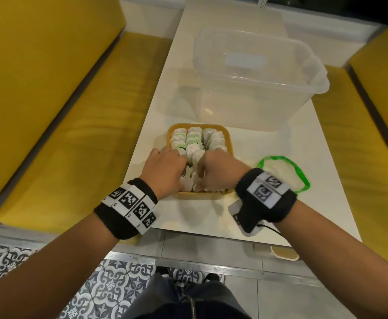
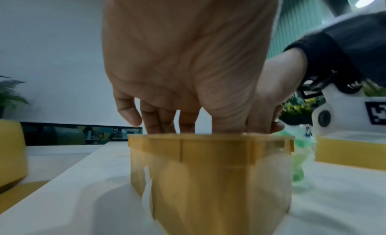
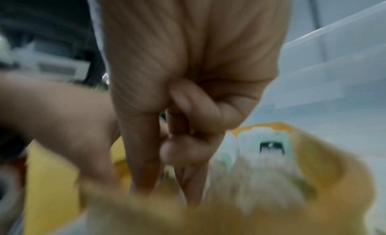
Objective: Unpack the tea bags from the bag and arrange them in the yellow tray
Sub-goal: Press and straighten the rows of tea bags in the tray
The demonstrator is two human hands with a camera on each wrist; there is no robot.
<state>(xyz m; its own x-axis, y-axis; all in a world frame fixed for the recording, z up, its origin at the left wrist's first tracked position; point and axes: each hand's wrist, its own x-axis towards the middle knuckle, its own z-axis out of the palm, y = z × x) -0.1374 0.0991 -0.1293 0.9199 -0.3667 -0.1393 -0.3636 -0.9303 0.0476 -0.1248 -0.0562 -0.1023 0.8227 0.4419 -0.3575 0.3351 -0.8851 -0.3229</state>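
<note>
The yellow tray (image 1: 200, 195) sits on the white table, with rows of white tea bags (image 1: 194, 140) with green tags filling its far half. Both hands are in its near half. My left hand (image 1: 167, 169) reaches straight-fingered over the near wall (image 2: 208, 172), and the rim hides its fingertips (image 2: 183, 119). My right hand (image 1: 213, 166) has thumb and forefinger down among the tea bags (image 3: 269, 156), closed on one, other fingers curled (image 3: 167, 177); that view is blurred. The clear bag with a green zip rim (image 1: 278, 169) lies right of the tray.
A large clear plastic tub (image 1: 253, 88) stands just behind the tray. Yellow benches flank the table on the left (image 1: 61, 111) and on the right (image 1: 384, 88). The table's near edge (image 1: 211, 236) runs under my wrists.
</note>
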